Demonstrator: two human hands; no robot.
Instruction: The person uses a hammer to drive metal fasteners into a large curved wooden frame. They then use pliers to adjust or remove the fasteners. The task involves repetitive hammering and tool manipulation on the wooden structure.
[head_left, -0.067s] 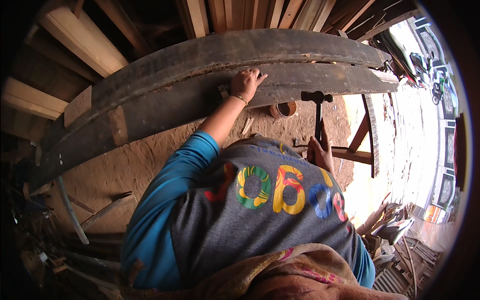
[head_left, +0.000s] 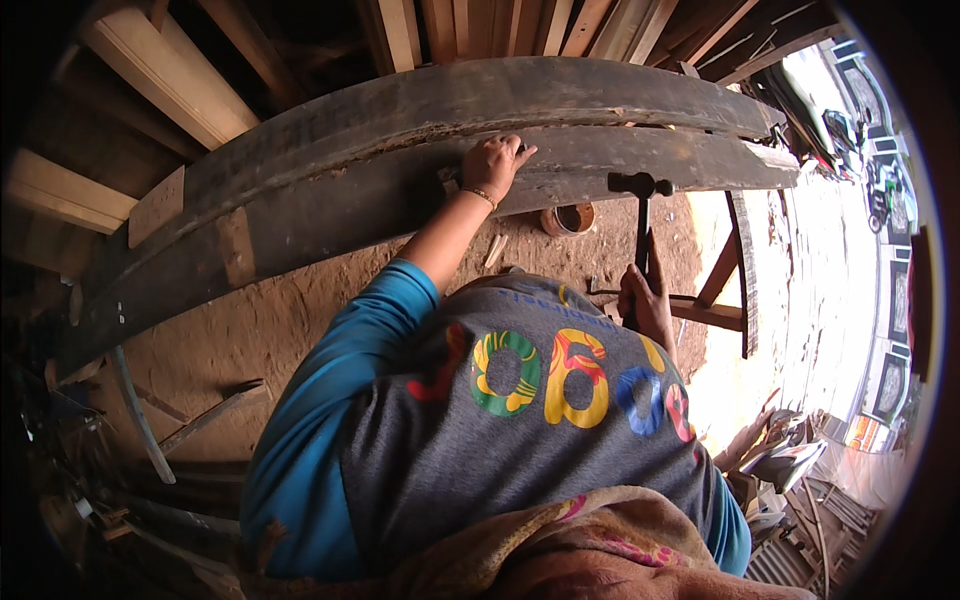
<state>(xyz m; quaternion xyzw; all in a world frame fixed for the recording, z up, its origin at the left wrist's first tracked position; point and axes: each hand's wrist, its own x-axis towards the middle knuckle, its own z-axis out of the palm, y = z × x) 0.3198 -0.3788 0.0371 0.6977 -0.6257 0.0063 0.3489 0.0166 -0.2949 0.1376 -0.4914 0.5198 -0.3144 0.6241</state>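
My left hand rests on the dark near plank, close to the seam where it meets the far plank. Its fingers are closed in a pinch, and a small dark bit shows at their tips, too small to name. In my right hand is a hammer, gripped by its dark handle. The hammer head is up near the front edge of the near plank, to the right of my left hand. I cannot tell whether it touches the wood.
Below the planks a round container stands on the dirt floor, with wood slivers beside it. A wooden trestle is at the right end. Stacked timber lines the back left. Scrap lies at lower right.
The hammer and my right hand have shifted slightly up and to the right. My left hand keeps its place on the plank.
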